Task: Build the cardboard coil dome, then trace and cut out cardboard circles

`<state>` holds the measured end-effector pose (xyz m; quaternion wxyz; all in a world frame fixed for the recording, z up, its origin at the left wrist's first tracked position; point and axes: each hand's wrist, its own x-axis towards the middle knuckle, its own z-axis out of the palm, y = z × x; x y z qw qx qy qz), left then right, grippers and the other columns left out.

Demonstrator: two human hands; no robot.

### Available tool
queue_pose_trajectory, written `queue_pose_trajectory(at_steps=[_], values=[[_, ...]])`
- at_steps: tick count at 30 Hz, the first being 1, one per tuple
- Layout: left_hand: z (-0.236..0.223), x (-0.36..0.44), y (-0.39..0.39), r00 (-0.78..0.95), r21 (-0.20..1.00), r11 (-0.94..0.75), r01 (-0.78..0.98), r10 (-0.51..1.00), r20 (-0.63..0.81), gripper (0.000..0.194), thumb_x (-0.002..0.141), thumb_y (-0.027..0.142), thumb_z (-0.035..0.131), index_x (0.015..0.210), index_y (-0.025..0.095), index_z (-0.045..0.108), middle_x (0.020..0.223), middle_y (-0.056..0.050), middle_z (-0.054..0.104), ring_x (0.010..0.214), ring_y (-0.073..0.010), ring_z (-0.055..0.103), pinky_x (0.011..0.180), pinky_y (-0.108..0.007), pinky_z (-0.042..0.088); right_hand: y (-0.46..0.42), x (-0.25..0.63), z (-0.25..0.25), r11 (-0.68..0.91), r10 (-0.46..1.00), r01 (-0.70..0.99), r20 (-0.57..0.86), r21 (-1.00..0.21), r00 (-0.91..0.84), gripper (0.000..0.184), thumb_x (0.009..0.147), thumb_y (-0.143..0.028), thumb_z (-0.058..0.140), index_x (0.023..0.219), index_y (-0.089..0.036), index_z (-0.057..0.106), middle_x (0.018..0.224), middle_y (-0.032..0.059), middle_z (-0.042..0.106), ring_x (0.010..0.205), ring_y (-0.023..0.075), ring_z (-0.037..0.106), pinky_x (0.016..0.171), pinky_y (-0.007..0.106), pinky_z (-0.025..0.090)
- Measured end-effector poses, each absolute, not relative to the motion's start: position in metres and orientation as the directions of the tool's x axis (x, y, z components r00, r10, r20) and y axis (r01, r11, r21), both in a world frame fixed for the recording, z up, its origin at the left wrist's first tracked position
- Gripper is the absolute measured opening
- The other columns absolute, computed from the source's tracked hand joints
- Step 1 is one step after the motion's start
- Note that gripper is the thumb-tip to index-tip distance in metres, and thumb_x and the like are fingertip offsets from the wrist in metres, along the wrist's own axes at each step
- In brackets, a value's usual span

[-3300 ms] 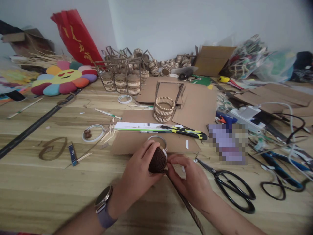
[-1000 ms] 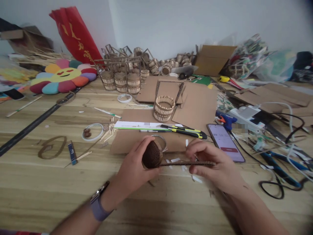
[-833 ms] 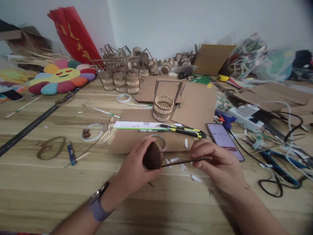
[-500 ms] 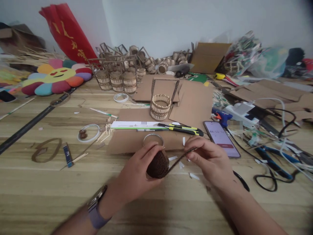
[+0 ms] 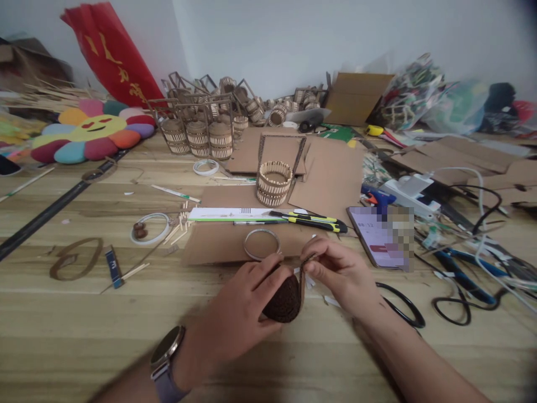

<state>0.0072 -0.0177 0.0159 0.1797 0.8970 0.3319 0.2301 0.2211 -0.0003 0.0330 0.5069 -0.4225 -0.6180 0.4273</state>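
A dark brown coil of rolled corrugated cardboard strip (image 5: pixel 284 301) is gripped in my left hand (image 5: pixel 247 299), fingers over its top and thumb beneath. The strip's loose end (image 5: pixel 302 282) rises from the coil's right side, pinched between thumb and fingers of my right hand (image 5: pixel 338 271). Just beyond my hands, a ring of tape (image 5: pixel 262 232) lies on a flat cardboard sheet (image 5: pixel 213 246). A yellow-and-black utility knife (image 5: pixel 319 222) rests across a white ruler-like strip (image 5: pixel 218 214). Behind it stands a small stick-sided bucket (image 5: pixel 274 184) with a tall handle.
To the right lie a phone (image 5: pixel 369 235), a blue glue gun (image 5: pixel 381 196), a white power strip (image 5: pixel 413 193), pliers (image 5: pixel 465 274) and black cables. At left are a tape roll (image 5: pixel 150 228) and a flower cushion (image 5: pixel 94 131). Several finished little buckets (image 5: pixel 197 137) crowd the back.
My right hand has moved left, close to the coil, so the loose strip bends upward instead of stretching out rightward. The coil has shifted slightly right and nearer in my left hand.
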Motion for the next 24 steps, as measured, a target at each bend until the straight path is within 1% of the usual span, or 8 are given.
queue_pose_trajectory(at_steps=[3,6,11,15,17,20,22,24], values=[[0.016,0.008,-0.019,0.685,0.453,-0.734,0.507,0.661,0.304,0.079,0.068,0.008,0.08,0.136,0.02,0.04,0.146,-0.018,0.05,0.12,-0.0341,0.059,0.099,-0.049,0.054,0.0,0.218,0.03,0.239,0.962,0.059,0.227,-0.969,-0.154,0.033,0.078,-0.051,0.078,0.071,-0.02,0.069,0.067,0.0014,0.063,0.063,0.0149,0.059,0.06,0.026,0.049],[0.016,0.008,-0.02,0.666,0.47,-0.726,0.502,0.671,0.326,0.08,0.069,0.007,0.078,0.136,0.022,0.038,0.144,-0.017,0.053,0.119,-0.0326,0.059,0.099,-0.047,0.054,0.0,0.215,0.028,0.19,0.97,0.04,0.182,-0.981,-0.162,0.034,0.076,-0.052,0.078,0.072,-0.021,0.068,0.068,0.0013,0.063,0.064,0.0155,0.058,0.06,0.027,0.049],[0.013,0.006,-0.021,0.619,0.515,-0.72,0.466,0.681,0.392,0.088,0.074,0.009,0.075,0.144,0.022,0.023,0.14,-0.016,0.056,0.122,-0.0296,0.059,0.101,-0.046,0.052,0.0,0.213,0.022,0.116,0.983,0.023,0.111,-0.993,-0.146,0.036,0.074,-0.055,0.079,0.073,-0.021,0.066,0.067,0.0004,0.062,0.062,0.0144,0.054,0.057,0.026,0.046],[0.009,0.004,-0.021,0.651,0.44,-0.75,0.495,0.655,0.383,0.092,0.072,0.005,0.077,0.145,0.018,0.023,0.14,-0.019,0.056,0.122,-0.0324,0.057,0.1,-0.049,0.052,0.001,0.211,0.02,-0.015,0.977,-0.012,-0.012,-1.0,-0.212,0.039,0.07,-0.055,0.081,0.073,-0.02,0.064,0.064,-0.0021,0.059,0.059,0.012,0.051,0.057,0.024,0.045],[0.007,0.003,-0.02,0.672,0.394,-0.765,0.509,0.639,0.373,0.092,0.072,0.004,0.076,0.146,0.017,0.023,0.139,-0.02,0.056,0.122,-0.0338,0.057,0.099,-0.051,0.052,0.002,0.21,0.021,-0.072,0.972,-0.014,-0.067,-0.997,-0.226,0.042,0.067,-0.057,0.082,0.074,-0.02,0.063,0.066,-0.002,0.061,0.061,0.0121,0.053,0.06,0.025,0.046],[0.006,0.003,-0.016,0.671,0.352,-0.752,0.557,0.657,0.343,0.094,0.075,0.002,0.071,0.15,0.018,0.017,0.141,-0.019,0.056,0.122,-0.0349,0.057,0.098,-0.054,0.053,0.002,0.21,0.025,-0.104,0.971,0.078,-0.119,-0.991,-0.208,0.044,0.066,-0.059,0.081,0.08,-0.019,0.067,0.069,-0.0007,0.065,0.061,0.0122,0.054,0.058,0.025,0.045],[0.006,0.003,-0.013,0.673,0.337,-0.74,0.582,0.671,0.31,0.099,0.075,-0.003,0.066,0.153,0.022,0.01,0.146,-0.018,0.052,0.123,-0.0355,0.055,0.099,-0.055,0.052,0.002,0.211,0.029,-0.106,0.964,0.188,-0.147,-0.976,-0.22,0.039,0.072,-0.056,0.076,0.079,-0.019,0.069,0.061,-0.003,0.06,0.053,0.0103,0.049,0.052,0.024,0.041],[0.006,0.002,-0.01,0.692,0.35,-0.755,0.555,0.652,0.309,0.106,0.074,-0.008,0.062,0.156,0.026,0.003,0.153,-0.016,0.045,0.13,-0.0358,0.051,0.104,-0.057,0.048,0.001,0.212,0.032,-0.125,0.952,0.249,-0.187,-0.96,-0.242,0.034,0.075,-0.052,0.073,0.072,-0.019,0.068,0.052,-0.0056,0.052,0.047,0.009,0.043,0.048,0.023,0.036]])
